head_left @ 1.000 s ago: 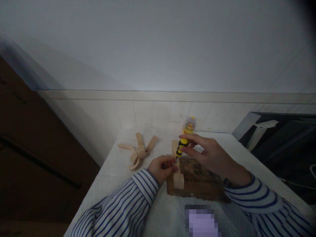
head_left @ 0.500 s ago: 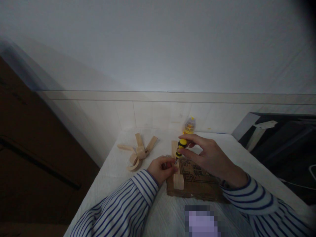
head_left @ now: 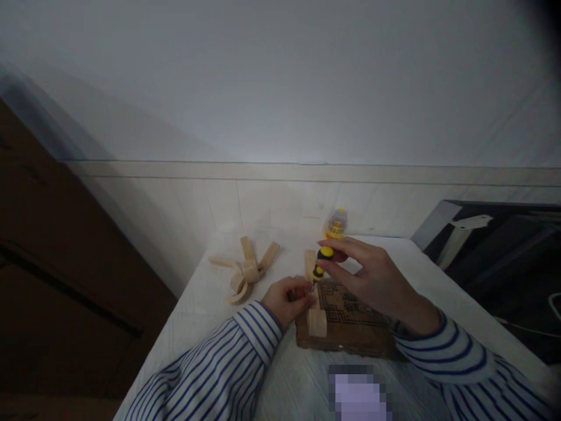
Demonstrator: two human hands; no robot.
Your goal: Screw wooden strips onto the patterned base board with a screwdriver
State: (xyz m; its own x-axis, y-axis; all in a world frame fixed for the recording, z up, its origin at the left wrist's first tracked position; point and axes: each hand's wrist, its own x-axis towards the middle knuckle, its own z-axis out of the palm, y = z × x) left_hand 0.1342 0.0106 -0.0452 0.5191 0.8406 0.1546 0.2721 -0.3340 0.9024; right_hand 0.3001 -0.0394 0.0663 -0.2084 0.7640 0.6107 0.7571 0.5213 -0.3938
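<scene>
My right hand [head_left: 366, 275] is closed round the yellow and black handle of a small screwdriver [head_left: 324, 255], tilted with its tip down. That tip meets a pale wooden piece [head_left: 317, 323] with a long flat strip and a rounded near end. The fingers of my left hand [head_left: 289, 299] pinch the same piece from the left, close by the tip. Beneath it lies a dark brown carved board [head_left: 350, 345] with a black line pattern. Any screw under the tip is too small to make out.
Several pale wooden pieces [head_left: 249, 272] lie in a cluster on the white-covered table [head_left: 197, 327], left of my hands. A clear and yellow container [head_left: 336, 223] stands at the back against the wall. A dark case-like object [head_left: 504, 263] is at the right.
The screwdriver handle has shifted and turned very slightly in my right hand. My left hand and the wooden piece have stayed in place.
</scene>
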